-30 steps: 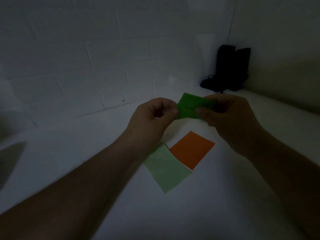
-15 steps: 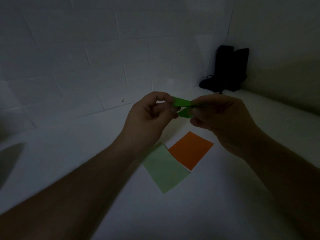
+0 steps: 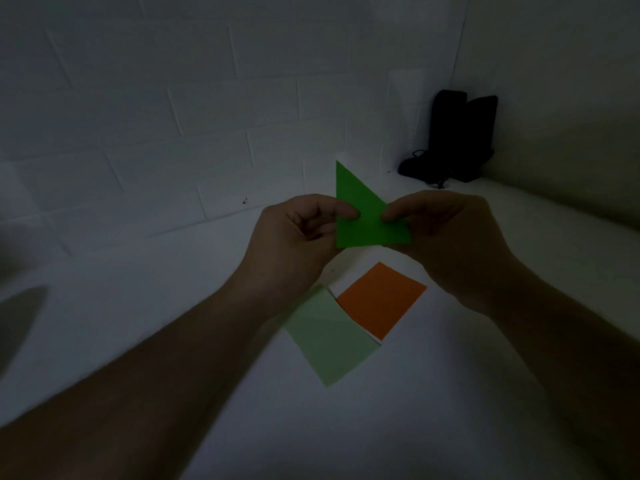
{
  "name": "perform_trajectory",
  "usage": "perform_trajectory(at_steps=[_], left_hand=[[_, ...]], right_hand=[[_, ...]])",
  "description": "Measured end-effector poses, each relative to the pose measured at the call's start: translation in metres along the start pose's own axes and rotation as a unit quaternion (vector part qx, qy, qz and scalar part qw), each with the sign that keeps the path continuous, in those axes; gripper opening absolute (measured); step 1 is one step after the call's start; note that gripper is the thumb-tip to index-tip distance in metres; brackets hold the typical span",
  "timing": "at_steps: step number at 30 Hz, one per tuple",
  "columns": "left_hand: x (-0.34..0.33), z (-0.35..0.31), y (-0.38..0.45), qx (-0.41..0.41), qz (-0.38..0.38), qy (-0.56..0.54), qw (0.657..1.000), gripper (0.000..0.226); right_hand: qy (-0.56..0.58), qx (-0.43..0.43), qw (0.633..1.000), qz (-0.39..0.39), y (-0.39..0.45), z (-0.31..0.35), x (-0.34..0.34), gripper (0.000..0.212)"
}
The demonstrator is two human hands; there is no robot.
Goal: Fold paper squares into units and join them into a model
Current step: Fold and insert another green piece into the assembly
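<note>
Nearest me on the white surface [image 3: 450, 393] lie flat pale green paper [image 3: 329, 341] and orange paper [image 3: 381, 299], edges touching. Above them my left hand [image 3: 298, 237] and right hand [image 3: 446, 233] pinch a smooth green triangle [image 3: 360, 220]; a black object [image 3: 453, 140] fills the far corner.

- Bright green paper [image 3: 360, 220], folded to a triangle, upright between my hands.
- Orange square [image 3: 381, 299] flat below them.
- Pale green square [image 3: 329, 337] beside it, under my left wrist.
</note>
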State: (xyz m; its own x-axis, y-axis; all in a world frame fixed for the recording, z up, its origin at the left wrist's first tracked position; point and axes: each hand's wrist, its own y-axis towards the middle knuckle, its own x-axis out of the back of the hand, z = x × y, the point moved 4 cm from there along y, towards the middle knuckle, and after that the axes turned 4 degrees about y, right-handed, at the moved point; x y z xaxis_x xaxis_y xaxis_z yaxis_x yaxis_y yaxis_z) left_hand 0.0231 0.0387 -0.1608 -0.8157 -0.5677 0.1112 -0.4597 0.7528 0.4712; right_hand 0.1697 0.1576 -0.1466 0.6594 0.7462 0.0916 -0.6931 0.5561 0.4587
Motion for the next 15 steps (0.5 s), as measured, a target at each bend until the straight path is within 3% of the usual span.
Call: perform_trajectory(at_steps=[3, 8, 12, 15], left_hand=[[0.0012, -0.0008, 0.0012, 0.011, -0.015, 0.002, 1.0, 0.022], [0.0023, 0.002, 0.0026, 0.041, -0.02, -0.01, 0.999, 0.006], [0.0, 0.0025, 0.0027, 0.077, -0.026, -0.037, 0.996, 0.009], [-0.0009, 0.0037, 0.0023, 0.088, -0.032, -0.035, 0.995, 0.009]], right_hand=[[-0.016, -0.002, 1.0, -0.018, 0.0013, 0.0004, 0.0017, 0.026], [0.06, -0.028, 0.997, -0.049, 0.0026, 0.0006, 0.0013, 0.015], [0.07, -0.061, 0.994, -0.057, 0.0026, -0.0046, -0.0001, 0.005], [0.041, -0.072, 0.995, -0.056, 0.0024, -0.0067, -0.0007, 0.011]])
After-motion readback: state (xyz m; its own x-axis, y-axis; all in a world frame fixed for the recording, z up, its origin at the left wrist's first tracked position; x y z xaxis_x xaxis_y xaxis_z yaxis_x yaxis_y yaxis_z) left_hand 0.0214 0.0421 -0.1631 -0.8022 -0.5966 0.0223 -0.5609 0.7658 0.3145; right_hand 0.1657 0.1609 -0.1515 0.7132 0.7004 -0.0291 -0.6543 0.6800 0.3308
